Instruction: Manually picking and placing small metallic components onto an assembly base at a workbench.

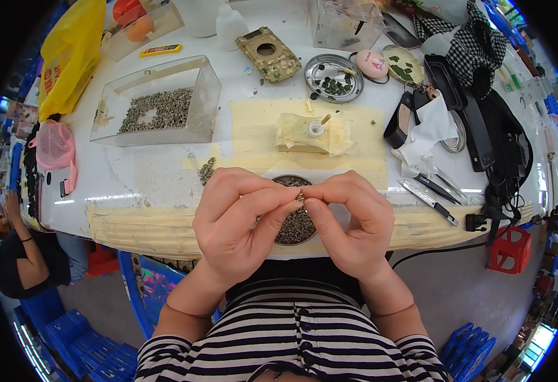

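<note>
Metal part (300, 197) pinched between left hand (237, 219) and right hand (350, 219) | above dish (295, 228) | dish full, judged early stage.

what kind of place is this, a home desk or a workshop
Likely a small-parts assembly workshop: both hands pinch a tiny metal piece above a round dish of them, a clear box holds more, and utility knives lie nearby.
</note>
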`<state>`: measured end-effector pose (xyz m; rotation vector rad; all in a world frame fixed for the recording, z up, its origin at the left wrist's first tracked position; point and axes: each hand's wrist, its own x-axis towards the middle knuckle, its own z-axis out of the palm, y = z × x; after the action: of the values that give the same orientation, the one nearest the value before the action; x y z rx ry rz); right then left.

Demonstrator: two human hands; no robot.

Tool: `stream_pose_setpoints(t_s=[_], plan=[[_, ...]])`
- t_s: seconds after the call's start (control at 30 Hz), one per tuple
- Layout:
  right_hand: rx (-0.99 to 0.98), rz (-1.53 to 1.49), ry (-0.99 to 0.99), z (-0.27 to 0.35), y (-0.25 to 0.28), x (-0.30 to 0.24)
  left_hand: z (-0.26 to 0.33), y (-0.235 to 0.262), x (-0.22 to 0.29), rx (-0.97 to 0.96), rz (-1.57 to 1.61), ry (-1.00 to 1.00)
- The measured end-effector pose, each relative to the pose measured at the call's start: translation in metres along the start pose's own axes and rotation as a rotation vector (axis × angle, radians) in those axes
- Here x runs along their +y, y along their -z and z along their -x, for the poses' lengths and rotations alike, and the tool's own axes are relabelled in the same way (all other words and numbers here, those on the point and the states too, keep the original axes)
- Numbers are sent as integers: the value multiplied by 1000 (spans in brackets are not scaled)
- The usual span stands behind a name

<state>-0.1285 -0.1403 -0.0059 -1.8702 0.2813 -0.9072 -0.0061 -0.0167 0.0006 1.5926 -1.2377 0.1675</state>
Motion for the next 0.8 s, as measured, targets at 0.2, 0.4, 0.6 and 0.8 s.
stream_pose_setpoints(t_s=[0.2, 0.4, 0.6, 0.8], plan=[[-2, 17, 9, 1, 0, 0, 0, 3, 3, -16, -26, 17], [-1, 18, -6, 0, 2, -3, -1, 11, 1, -135, -86, 52], [29, 30, 21, -2, 8, -3, 1, 17, 1, -166, -112, 97], [266, 148, 251, -19, 75, -58, -6, 98, 23, 141, -118, -29]])
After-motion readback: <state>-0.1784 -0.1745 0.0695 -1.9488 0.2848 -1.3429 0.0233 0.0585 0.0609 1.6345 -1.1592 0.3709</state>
